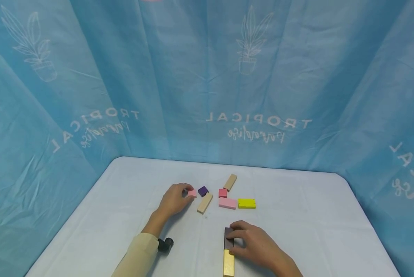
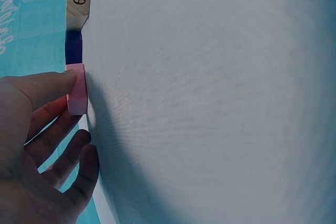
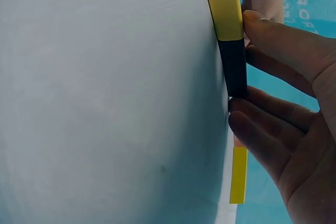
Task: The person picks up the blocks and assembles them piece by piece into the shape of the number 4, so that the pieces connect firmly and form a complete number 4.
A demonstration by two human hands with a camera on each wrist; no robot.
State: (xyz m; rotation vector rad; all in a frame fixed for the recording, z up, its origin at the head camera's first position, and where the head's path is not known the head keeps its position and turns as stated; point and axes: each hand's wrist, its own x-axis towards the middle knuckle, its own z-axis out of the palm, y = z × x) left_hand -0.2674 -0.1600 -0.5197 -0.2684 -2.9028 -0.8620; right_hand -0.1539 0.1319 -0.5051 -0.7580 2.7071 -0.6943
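My left hand (image 1: 175,200) pinches a small pink block (image 1: 191,194) between thumb and fingers at the back left of the group; in the left wrist view the thumb presses the pink block (image 2: 77,90) while the lower fingers curl loosely. Close by lie a dark purple block (image 1: 203,191) and a plain wooden block (image 1: 205,203), its end marked 68 or 89. Nearer the front, my right hand (image 1: 257,246) holds a dark block (image 3: 233,69), fingers at its top and far end. Its thumb touches the gold block (image 1: 228,263), which meets the dark one end to end.
Behind the dark block lie a light pink block (image 1: 227,203), a yellow block (image 1: 246,204), a small red-pink block (image 1: 222,193) and another wooden block (image 1: 230,182). White cloth covers the table (image 1: 297,207). Blue printed curtains (image 1: 179,77) hang around its back and sides.
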